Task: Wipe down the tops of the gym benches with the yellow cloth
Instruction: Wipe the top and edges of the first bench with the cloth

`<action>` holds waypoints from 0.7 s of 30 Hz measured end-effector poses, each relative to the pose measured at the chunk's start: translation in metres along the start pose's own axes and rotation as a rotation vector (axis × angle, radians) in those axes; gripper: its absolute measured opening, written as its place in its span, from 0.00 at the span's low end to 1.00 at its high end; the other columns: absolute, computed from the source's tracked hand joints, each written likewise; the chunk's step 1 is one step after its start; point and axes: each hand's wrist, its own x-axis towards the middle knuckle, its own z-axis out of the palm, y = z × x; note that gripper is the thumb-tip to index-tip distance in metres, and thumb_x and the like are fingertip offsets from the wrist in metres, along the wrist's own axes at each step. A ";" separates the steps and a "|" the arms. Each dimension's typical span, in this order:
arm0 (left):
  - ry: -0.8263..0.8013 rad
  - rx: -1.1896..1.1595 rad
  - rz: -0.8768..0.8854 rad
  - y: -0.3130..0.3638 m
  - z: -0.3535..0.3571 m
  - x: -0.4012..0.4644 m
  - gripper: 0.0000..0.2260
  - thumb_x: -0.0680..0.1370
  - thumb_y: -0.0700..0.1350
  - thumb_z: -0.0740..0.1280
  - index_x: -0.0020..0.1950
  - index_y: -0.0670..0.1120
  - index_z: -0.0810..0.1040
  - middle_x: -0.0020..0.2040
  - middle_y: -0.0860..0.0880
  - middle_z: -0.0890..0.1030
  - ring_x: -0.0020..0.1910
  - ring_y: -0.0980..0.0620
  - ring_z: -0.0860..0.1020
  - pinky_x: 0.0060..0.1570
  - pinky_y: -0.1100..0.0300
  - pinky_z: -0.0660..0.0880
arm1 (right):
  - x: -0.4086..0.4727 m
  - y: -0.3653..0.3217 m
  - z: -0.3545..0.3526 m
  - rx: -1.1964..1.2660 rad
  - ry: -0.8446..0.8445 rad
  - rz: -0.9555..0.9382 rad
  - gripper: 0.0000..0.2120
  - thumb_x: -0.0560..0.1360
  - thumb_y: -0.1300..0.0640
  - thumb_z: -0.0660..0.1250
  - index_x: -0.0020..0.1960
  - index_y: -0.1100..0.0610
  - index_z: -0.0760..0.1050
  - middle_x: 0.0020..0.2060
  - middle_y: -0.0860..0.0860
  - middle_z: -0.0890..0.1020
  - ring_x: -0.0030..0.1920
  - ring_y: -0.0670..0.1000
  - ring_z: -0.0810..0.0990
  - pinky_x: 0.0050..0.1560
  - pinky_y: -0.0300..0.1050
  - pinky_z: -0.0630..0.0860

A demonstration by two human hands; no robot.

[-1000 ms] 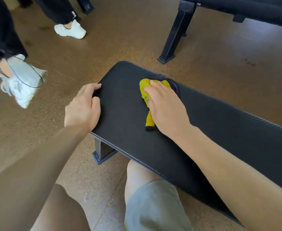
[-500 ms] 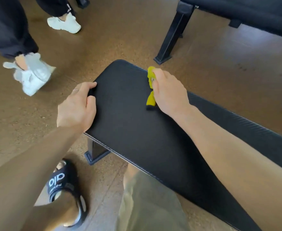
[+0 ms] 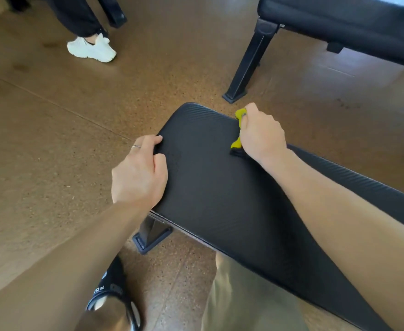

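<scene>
The right hand (image 3: 260, 133) is closed over the bunched yellow cloth (image 3: 237, 130), pressing it onto the padded top of the near desk (image 3: 220, 187) right at its far edge, close to the rounded end. Only a little of the cloth shows past the fingers. The left hand (image 3: 140, 173) lies flat and spread, empty, its fingers curled over the near corner of the same top, bracing it.

To wipe this well, the cloth looks too wadded: opened out flat under the palm it would likely cover more with each pass. The pad is ribbed, so even pressure along the ribs probably lifts more than a light skim. The stroke sits at the edge, so the next pass is best drawn back across the width, overlapping the last, and worked along the length towards the person's body. The left hand's corner will need its own pass. A second desk (image 3: 339, 20) stands beyond, apparently not yet reached
</scene>
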 end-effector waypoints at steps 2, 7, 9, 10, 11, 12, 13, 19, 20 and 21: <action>-0.017 0.001 0.009 -0.001 -0.002 0.001 0.20 0.82 0.45 0.53 0.73 0.55 0.70 0.74 0.56 0.71 0.60 0.44 0.77 0.58 0.51 0.68 | -0.008 -0.005 0.001 0.002 0.026 -0.028 0.10 0.84 0.58 0.53 0.61 0.59 0.69 0.52 0.58 0.79 0.46 0.62 0.75 0.44 0.52 0.66; -0.072 -0.051 0.016 -0.007 -0.005 0.001 0.20 0.83 0.46 0.53 0.74 0.56 0.69 0.75 0.58 0.70 0.63 0.47 0.76 0.58 0.53 0.67 | -0.092 -0.010 0.008 0.091 0.104 -0.275 0.17 0.81 0.58 0.53 0.64 0.63 0.74 0.62 0.61 0.77 0.65 0.64 0.73 0.70 0.58 0.65; -0.145 -0.061 0.026 -0.009 -0.008 0.003 0.21 0.83 0.46 0.53 0.76 0.57 0.67 0.76 0.58 0.69 0.67 0.49 0.74 0.61 0.52 0.67 | -0.086 -0.014 0.009 0.093 0.092 -0.289 0.16 0.81 0.59 0.55 0.63 0.63 0.75 0.63 0.62 0.77 0.66 0.64 0.73 0.71 0.60 0.65; -0.192 -0.081 0.027 -0.011 -0.012 0.006 0.21 0.84 0.47 0.53 0.77 0.57 0.66 0.77 0.57 0.68 0.69 0.49 0.72 0.63 0.52 0.66 | -0.074 -0.020 0.010 0.085 0.096 -0.281 0.13 0.81 0.60 0.55 0.59 0.62 0.75 0.61 0.62 0.78 0.64 0.64 0.74 0.69 0.59 0.66; -0.237 -0.122 0.019 -0.012 -0.017 0.010 0.21 0.84 0.47 0.53 0.78 0.56 0.65 0.77 0.55 0.68 0.70 0.50 0.71 0.65 0.52 0.66 | -0.057 -0.028 0.012 0.081 0.104 -0.263 0.10 0.80 0.60 0.54 0.54 0.59 0.74 0.56 0.60 0.79 0.60 0.64 0.75 0.65 0.58 0.68; -0.279 -0.172 -0.002 -0.015 -0.023 0.013 0.21 0.84 0.47 0.54 0.78 0.55 0.66 0.75 0.53 0.69 0.70 0.49 0.70 0.65 0.53 0.65 | -0.039 -0.040 0.015 0.078 0.119 -0.243 0.07 0.80 0.60 0.54 0.50 0.57 0.71 0.52 0.59 0.79 0.55 0.63 0.76 0.60 0.57 0.68; -0.315 -0.207 -0.037 -0.019 -0.030 0.015 0.20 0.84 0.47 0.54 0.77 0.55 0.67 0.73 0.52 0.71 0.70 0.49 0.70 0.64 0.55 0.65 | -0.021 -0.055 0.018 0.071 0.130 -0.220 0.05 0.79 0.60 0.54 0.48 0.55 0.68 0.48 0.58 0.79 0.52 0.63 0.76 0.55 0.56 0.68; -0.444 -0.663 -0.441 -0.056 -0.037 0.029 0.16 0.83 0.51 0.58 0.59 0.47 0.83 0.57 0.48 0.85 0.56 0.50 0.81 0.58 0.53 0.76 | -0.046 -0.167 0.056 0.065 0.070 -0.504 0.09 0.74 0.60 0.58 0.48 0.58 0.76 0.46 0.56 0.81 0.52 0.61 0.78 0.59 0.57 0.69; -0.433 -0.784 -0.475 -0.060 -0.037 0.027 0.16 0.84 0.49 0.57 0.58 0.45 0.82 0.54 0.48 0.85 0.54 0.50 0.82 0.55 0.54 0.76 | -0.069 -0.170 0.057 0.075 0.016 -0.582 0.12 0.75 0.58 0.57 0.51 0.58 0.78 0.50 0.56 0.82 0.56 0.61 0.78 0.63 0.57 0.69; -0.424 -0.897 -0.498 -0.062 -0.038 0.024 0.15 0.84 0.47 0.55 0.57 0.44 0.81 0.50 0.48 0.85 0.51 0.50 0.81 0.52 0.56 0.75 | -0.092 -0.167 0.054 0.093 -0.044 -0.628 0.16 0.77 0.57 0.55 0.58 0.58 0.78 0.58 0.56 0.82 0.63 0.59 0.76 0.69 0.57 0.67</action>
